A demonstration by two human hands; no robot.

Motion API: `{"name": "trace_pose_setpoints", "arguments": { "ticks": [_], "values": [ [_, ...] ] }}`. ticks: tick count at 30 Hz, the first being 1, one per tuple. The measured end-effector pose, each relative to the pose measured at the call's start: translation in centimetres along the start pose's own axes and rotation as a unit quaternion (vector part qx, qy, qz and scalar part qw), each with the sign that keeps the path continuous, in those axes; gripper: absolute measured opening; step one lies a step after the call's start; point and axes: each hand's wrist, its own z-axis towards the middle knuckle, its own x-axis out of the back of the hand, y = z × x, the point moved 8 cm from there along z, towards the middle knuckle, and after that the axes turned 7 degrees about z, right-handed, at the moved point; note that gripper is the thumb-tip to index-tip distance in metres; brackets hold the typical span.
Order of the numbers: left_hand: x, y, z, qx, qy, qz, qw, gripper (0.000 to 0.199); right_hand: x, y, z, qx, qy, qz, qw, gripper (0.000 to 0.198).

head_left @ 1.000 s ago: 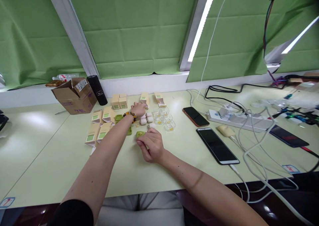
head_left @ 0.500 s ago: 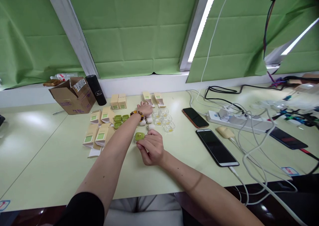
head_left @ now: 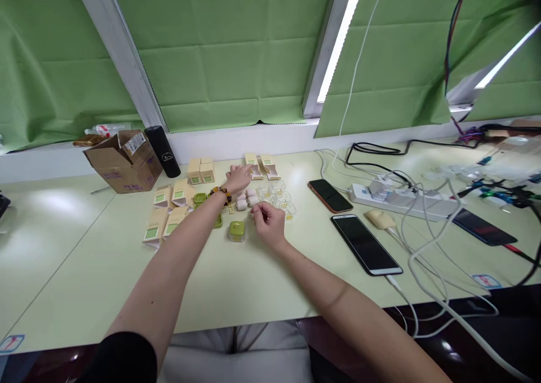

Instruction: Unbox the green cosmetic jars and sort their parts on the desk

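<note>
My left hand point(head_left: 239, 179) reaches over the table just in front of the small kraft cartons at the back, its fingers outstretched and nothing seen in them. My right hand point(head_left: 269, 223) is closed in a pinch beside a cluster of small white rounded pieces point(head_left: 242, 204); whatever its fingertips hold is hidden. A small clear square tub with a green lid point(head_left: 237, 230) stands left of the right hand. Clear little tubs with yellow spots inside point(head_left: 276, 194) lie to the right of the white pieces. Green lids point(head_left: 200, 199) are partly covered by my left forearm.
Opened kraft cartons point(head_left: 153, 225) lie at left, closed ones point(head_left: 200, 170) behind. A cardboard box point(head_left: 127, 166) and black bottle point(head_left: 163, 152) stand back left. At right are phones point(head_left: 367, 245), a power strip point(head_left: 397, 200), an earphone case point(head_left: 381, 219) and loose cables.
My right hand has let go of the green-lidded tub and moved up and right to the white pieces. My left hand has shifted slightly left and back, away from the white pieces.
</note>
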Motion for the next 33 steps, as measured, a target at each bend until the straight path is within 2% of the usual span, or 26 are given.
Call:
{"name": "trace_pose_setpoints", "arguments": {
  "ticks": [4,8,13,16,21,25,29,33],
  "values": [
    [2.7,-0.9,-3.7,-0.019,0.033,-0.027,0.999,0.056,-0.3,1.7,0.0,-0.058,0.001,0.041,0.997,0.033],
    [4.4,-0.7,-9.7,-0.088,0.039,-0.074,0.993,0.056,-0.8,2.4,-0.2,-0.08,-0.01,0.064,0.995,0.034],
    [4.1,-0.6,-17.2,-0.11,-0.03,-0.05,0.992,0.072,-1.5,2.7,-0.4,-0.093,-0.04,0.08,0.992,0.035],
    [3.1,-0.3,-19.9,-0.127,-0.06,-0.043,0.989,0.07,-1.5,2.5,-0.5,-0.094,-0.044,0.084,0.991,0.037],
    [1.6,-0.3,-21.1,-0.094,-0.022,-0.042,0.994,0.052,-1.4,1.7,-0.5,-0.083,-0.043,0.072,0.993,0.038],
    [1.3,-1.5,-21.2,-0.06,0.005,-0.109,0.992,0.044,-1.2,1.5,-0.4,-0.082,-0.037,0.076,0.993,0.039],
    [1.7,-3.3,-20.8,-0.026,0.041,-0.234,0.971,0.045,-1.2,1.3,-0.3,-0.097,-0.042,0.112,0.988,0.039],
    [2.0,-4.3,-20.1,-0.019,0.086,-0.332,0.939,0.039,-2.1,0.8,-0.4,-0.112,-0.078,0.17,0.976,0.039]
  ]
}}
